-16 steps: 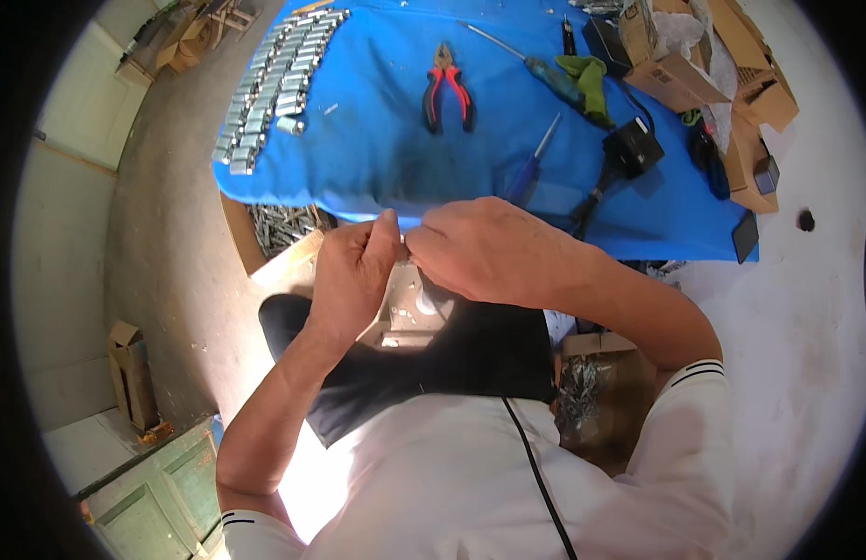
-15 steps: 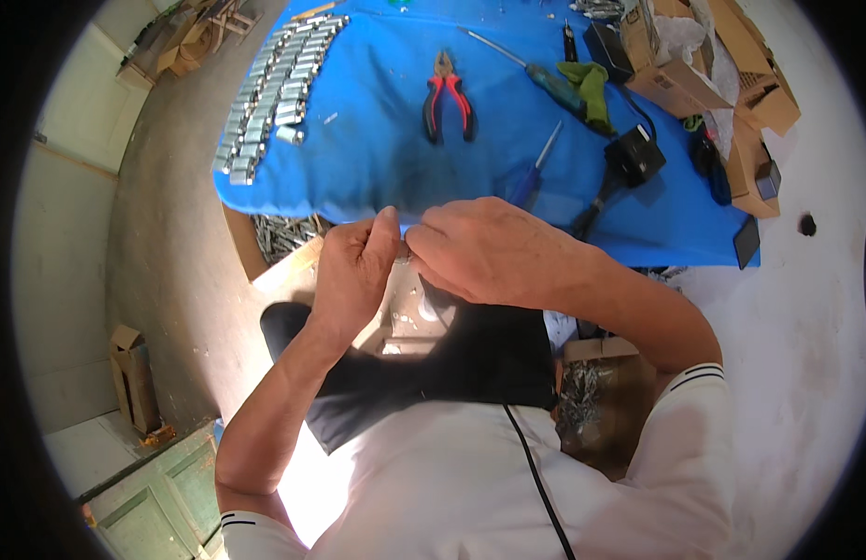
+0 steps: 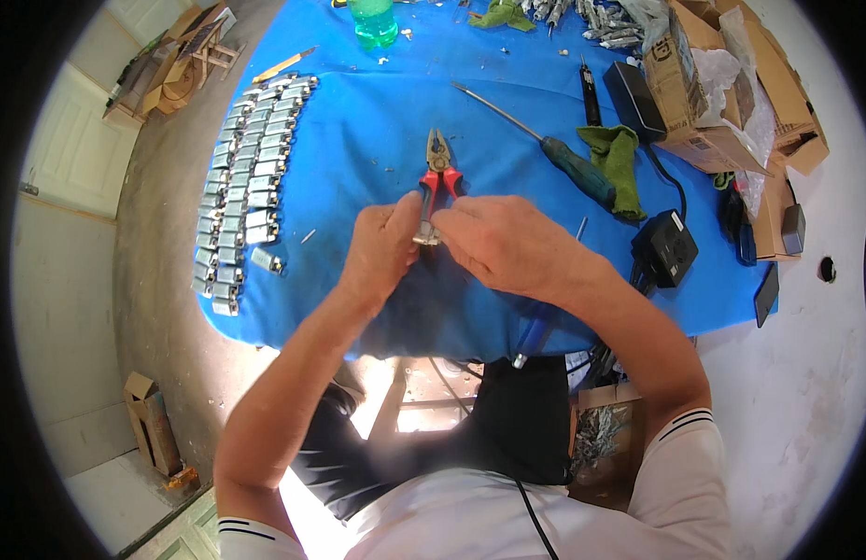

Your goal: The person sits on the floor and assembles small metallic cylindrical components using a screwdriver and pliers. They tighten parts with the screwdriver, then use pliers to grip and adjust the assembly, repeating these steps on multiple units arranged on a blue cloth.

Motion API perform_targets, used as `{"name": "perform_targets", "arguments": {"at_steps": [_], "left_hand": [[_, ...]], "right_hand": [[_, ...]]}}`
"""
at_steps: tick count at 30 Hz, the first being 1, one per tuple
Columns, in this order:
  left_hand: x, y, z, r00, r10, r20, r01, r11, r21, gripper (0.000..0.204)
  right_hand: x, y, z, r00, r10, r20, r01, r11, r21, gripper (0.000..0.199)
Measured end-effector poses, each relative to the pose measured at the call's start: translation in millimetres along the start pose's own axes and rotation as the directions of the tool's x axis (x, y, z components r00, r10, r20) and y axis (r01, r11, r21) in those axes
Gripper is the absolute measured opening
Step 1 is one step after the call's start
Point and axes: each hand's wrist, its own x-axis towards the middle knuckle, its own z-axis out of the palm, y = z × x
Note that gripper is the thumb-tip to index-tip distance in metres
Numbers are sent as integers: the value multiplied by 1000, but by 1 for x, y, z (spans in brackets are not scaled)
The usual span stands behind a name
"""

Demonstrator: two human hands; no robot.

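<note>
Over the blue cloth, my left hand and my right hand are close together, fingers closed. A small silvery metal piece shows between their fingertips; its exact kind is hard to make out. Just beyond it lie pliers with red and black handles, partly hidden by my hands. To the left, small silvery metal cylinders stand in packed rows, and a single cylinder lies apart from them. A blue-handled screwdriver rests partly under my right forearm.
A long green-handled screwdriver lies beside a green cloth. Further right are a black adapter with cables and open cardboard boxes. A green bottle stands at the back. Below the table, a box holds metal parts.
The view has shifted so more of the table shows. My hands have gone from the table's front edge to over the cloth by the pliers, and the metal piece between them now shows.
</note>
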Motion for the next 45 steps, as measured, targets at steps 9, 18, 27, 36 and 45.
{"name": "perform_targets", "arguments": {"at_steps": [9, 18, 27, 36, 45], "left_hand": [[1, -14, 6, 990, 129, -65, -127, 991, 33, 51], [4, -22, 4, 976, 209, -55, -168, 894, 416, 59], [6, -27, 2, 985, 165, -53, -130, 907, 400, 64], [-4, -32, 9, 961, 251, -120, -188, 903, 387, 68], [-69, -39, 12, 951, -39, -307, -6, 990, -144, 59]], "right_hand": [[0, 8, 13, 997, -66, -36, 61, 991, -115, 12], [-2, 14, 14, 994, -105, 41, 110, 983, -146, 14], [-3, 25, 20, 999, -11, 46, 3, 984, 176, 16], [-6, 26, 13, 996, -14, 89, -10, 965, 264, 14], [-42, 28, -32, 955, 243, -168, -251, 968, -27, 17]]}}
